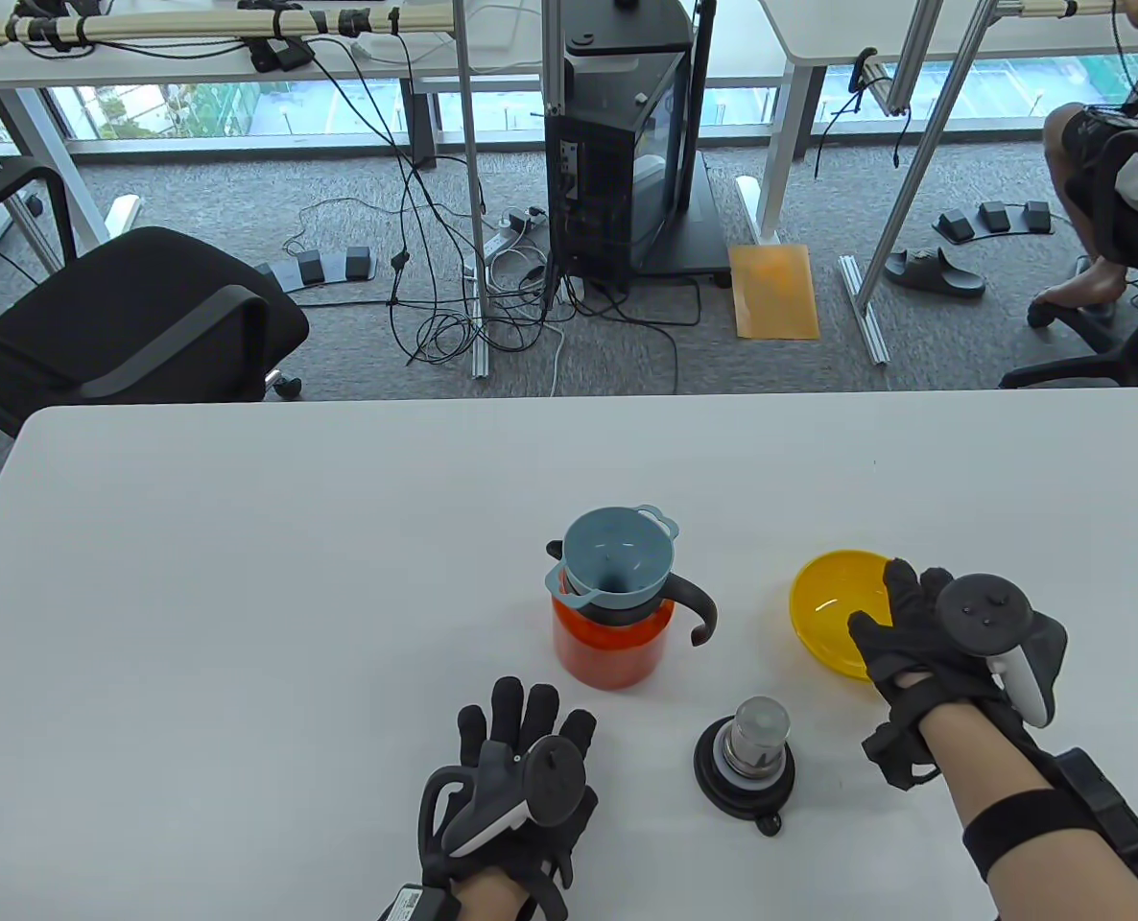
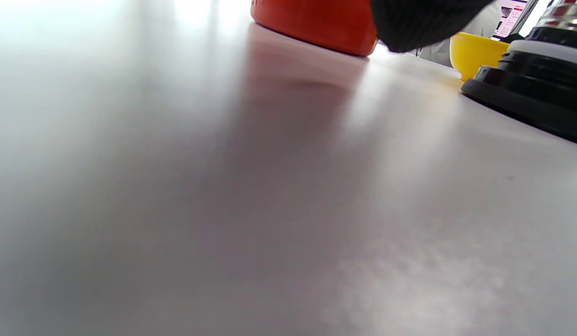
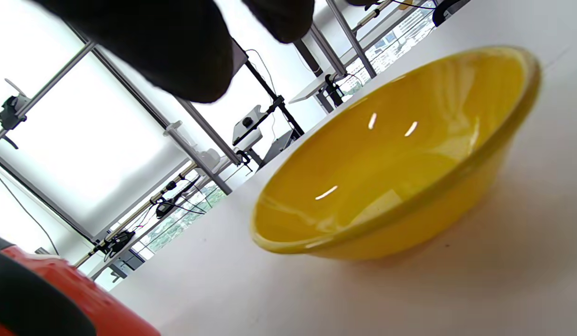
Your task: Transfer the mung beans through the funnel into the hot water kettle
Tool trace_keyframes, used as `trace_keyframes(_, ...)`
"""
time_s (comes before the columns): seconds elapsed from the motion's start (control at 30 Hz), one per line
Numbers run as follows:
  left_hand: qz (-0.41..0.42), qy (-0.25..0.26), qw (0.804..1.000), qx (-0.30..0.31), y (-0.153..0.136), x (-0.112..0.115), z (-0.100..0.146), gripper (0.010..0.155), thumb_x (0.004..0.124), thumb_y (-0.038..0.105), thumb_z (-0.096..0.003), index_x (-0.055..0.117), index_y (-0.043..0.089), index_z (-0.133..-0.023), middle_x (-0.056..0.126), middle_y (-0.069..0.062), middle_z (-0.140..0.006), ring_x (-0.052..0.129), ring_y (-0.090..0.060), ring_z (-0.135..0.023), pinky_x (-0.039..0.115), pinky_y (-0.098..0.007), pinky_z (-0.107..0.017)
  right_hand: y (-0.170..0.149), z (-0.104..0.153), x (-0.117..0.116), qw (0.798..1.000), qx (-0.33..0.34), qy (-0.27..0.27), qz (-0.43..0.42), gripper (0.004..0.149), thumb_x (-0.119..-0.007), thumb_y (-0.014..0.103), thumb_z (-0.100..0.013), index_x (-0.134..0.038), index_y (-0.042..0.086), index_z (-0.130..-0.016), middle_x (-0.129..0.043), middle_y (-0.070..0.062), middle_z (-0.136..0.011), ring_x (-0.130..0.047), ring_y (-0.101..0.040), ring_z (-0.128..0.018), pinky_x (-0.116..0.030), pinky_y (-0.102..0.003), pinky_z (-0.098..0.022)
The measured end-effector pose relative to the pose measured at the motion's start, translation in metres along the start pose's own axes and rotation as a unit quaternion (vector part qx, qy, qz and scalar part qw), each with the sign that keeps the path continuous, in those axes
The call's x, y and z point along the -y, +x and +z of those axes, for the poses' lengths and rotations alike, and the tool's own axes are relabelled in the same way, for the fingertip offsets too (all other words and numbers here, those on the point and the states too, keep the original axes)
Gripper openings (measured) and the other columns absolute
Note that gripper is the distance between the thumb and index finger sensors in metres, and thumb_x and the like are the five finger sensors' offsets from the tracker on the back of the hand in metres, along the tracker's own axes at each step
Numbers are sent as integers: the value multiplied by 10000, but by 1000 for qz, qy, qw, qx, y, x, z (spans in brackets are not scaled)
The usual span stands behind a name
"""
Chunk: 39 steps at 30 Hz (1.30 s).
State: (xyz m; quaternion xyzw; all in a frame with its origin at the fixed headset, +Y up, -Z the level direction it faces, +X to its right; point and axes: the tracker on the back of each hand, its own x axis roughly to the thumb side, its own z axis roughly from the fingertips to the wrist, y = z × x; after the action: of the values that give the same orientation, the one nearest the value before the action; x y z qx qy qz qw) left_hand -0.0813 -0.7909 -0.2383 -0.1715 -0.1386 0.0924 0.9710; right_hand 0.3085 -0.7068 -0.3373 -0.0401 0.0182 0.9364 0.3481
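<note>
Now the blue funnel [image 1: 617, 558] sits in the orange kettle [image 1: 610, 641]; left hand [image 1: 516, 777] lies flat on the bench [image 1: 243, 595], fingers spread wide, while right hand [image 1: 924, 633] hovers with loose, empty fingers over the yellow bowl [image 1: 833, 609].

l hand [image 1: 521, 777] flat, fingers [image 1: 509, 705] spread; r hand [image 1: 924, 633] fingers loosely extended.

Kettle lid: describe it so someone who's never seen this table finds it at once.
On the white table, look nearer the person than the orange kettle with the blue funnel. The kettle lid lies there alone: a black disc with a metal centre, between both hands.
</note>
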Motion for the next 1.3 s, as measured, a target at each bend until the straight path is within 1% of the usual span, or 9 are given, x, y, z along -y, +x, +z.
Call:
trace_keyframes(0.17,3,1,1000,2,0,0,0,781,692,530,-486,265,344,-1113,45,-28,-1156,-121,-369,-998,31,-667,-681,50,-4,2,998,55,22,16,811,-813,346,-503,-390,-6,-1099,-138,-377,-1024,-215,-692,-882,-311,-793,-550)
trace_keyframes(0.27,5,3,1000,4,0,0,0,780,692,529,-485,268,343,-1113,45,-29,-1156,-121,-370,-997,31,-667,-681,83,-4,-2,995,94,36,18,806,-815,346,-503,-395,9,-1103,-131,-380,-1023,-212,-692,-882,-314,-792,-552)
trace_keyframes(0.47,9,2,1000,7,0,1,0,781,693,529,-486,267,343,-1113,44,-29,-1157,-122,-371,-997,31,-667,-681,138,2,-26,982,167,81,27,802,-832,342,-500,-405,47,-1111,-111,-374,-1023,-198,-689,-884,-322,-790,-556)
trace_keyframes(0.63,12,2,1000,9,-1,1,0,777,692,529,-486,271,344,-1112,45,-29,-1156,-122,-370,-997,31,-667,-681,170,8,-51,967,226,99,62,773,-872,277,-477,-460,108,-1108,-102,-360,-1027,-194,-683,-890,-330,-788,-563)
trace_keyframes(0.8,15,3,1000,11,-1,1,1,778,693,530,-486,274,341,-1114,44,-29,-1156,-123,-371,-995,31,-666,-681,188,8,-70,959,252,89,90,708,-885,194,-453,-561,115,-1077,-103,-344,-1032,-189,-672,-894,-326,-788,-565)
trace_keyframes(0.93,16,2,1000,12,-1,1,1,776,693,530,-485,278,341,-1113,44,-31,-1156,-122,-371,-996,32,-667,-681,193,3,-83,960,239,106,100,575,-872,145,-449,-696,99,-994,-119,-345,-1032,-170,-667,-892,-322,-784,-566)
trace_keyframes(1.0,18,2,1000,12,-1,1,1,777,693,530,-486,277,340,-1114,45,-32,-1156,-122,-371,-996,33,-666,-681,194,2,-87,961,238,103,95,516,-857,133,-453,-732,81,-951,-137,-348,-1032,-175,-665,-891,-327,-781,-566)
trace_keyframes(1.13,25,5,1000,16,-2,0,1,774,673,551,-481,281,341,-1114,46,-31,-1156,-123,-374,-993,31,-670,-677,196,0,-90,959,255,92,78,410,-838,125,-454,-789,79,-859,-249,-348,-1035,-237,-658,-892,-354,-772,-566)
trace_keyframes(1.3,29,8,999,16,-3,-1,1,774,670,553,-482,283,337,-1116,45,-33,-1157,-124,-372,-994,33,-666,-682,202,4,-76,960,267,73,48,415,-835,141,-452,-771,93,-859,-292,-348,-1033,-293,-652,-897,-380,-769,-565)
